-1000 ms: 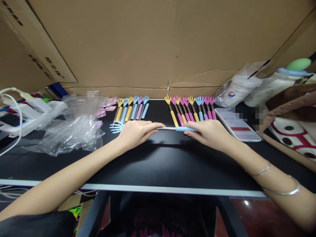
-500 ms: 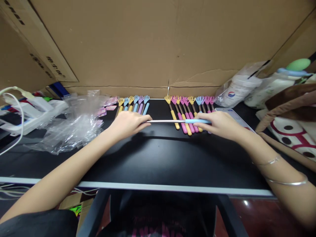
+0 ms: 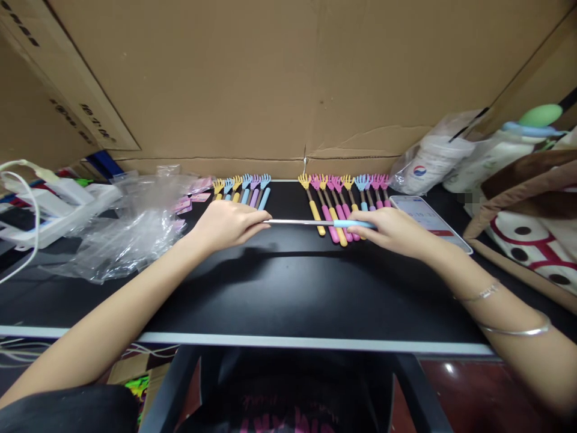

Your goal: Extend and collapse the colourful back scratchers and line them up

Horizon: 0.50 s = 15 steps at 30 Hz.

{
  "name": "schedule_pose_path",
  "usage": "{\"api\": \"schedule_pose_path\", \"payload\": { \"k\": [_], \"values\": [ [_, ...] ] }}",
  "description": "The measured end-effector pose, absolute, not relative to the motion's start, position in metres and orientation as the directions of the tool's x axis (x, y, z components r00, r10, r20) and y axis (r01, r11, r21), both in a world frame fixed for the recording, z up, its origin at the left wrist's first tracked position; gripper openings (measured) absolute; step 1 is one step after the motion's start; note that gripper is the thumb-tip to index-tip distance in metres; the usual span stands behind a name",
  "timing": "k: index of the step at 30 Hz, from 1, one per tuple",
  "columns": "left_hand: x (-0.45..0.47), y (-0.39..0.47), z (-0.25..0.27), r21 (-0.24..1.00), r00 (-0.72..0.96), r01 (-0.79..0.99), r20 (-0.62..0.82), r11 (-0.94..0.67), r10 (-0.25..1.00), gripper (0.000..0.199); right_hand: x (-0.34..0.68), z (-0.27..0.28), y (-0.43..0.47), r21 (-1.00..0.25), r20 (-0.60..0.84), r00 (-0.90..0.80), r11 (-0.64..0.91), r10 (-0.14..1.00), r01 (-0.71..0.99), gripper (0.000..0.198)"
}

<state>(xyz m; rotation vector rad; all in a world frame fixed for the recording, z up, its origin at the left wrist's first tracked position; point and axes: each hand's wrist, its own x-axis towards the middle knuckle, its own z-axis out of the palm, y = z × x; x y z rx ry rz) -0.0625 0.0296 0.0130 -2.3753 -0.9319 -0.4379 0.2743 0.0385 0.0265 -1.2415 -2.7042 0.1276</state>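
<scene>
One blue-handled rod [image 3: 337, 224] spans left hand [image 3: 225, 225] to right hand [image 3: 391, 228], pinched in fingers [image 3: 256, 216], tabletop [image 3: 288, 294] stretching to front edge [image 3: 288, 342].

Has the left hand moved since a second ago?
Yes, to the left. Judged against the tear in the cardboard, the left hand then reached almost beneath it; now it stops well left of it.

Lt-blue-hndl metal scratcher [image 3: 315, 223] is held approx. horiz. midair.
</scene>
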Motion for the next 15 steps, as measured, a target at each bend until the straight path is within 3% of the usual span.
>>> {"api": "schedule_pose_path", "payload": {
  "k": [5,10,15],
  "values": [
    [-0.0614,0.0272,0.0172,-0.391,0.706,0.697,0.521,-0.601,0.480,0.034,0.2706,0.0321,0.0348,-0.320,0.050,-0.681,0.658,0.730,0.682,0.040],
    [-0.0596,0.0223,0.0211,-0.435,0.725,0.680,0.520,-0.591,0.452,0.033,0.2654,0.0288,0.0333,-0.490,-0.099,-0.666,0.546,0.740,0.680,0.048],
    [-0.0577,0.0207,0.0174,-0.476,0.734,0.673,0.522,-0.566,0.434,0.032,0.2645,0.0241,0.0350,-0.443,-0.010,-0.679,0.606,0.734,0.661,0.046]
  ]
}}
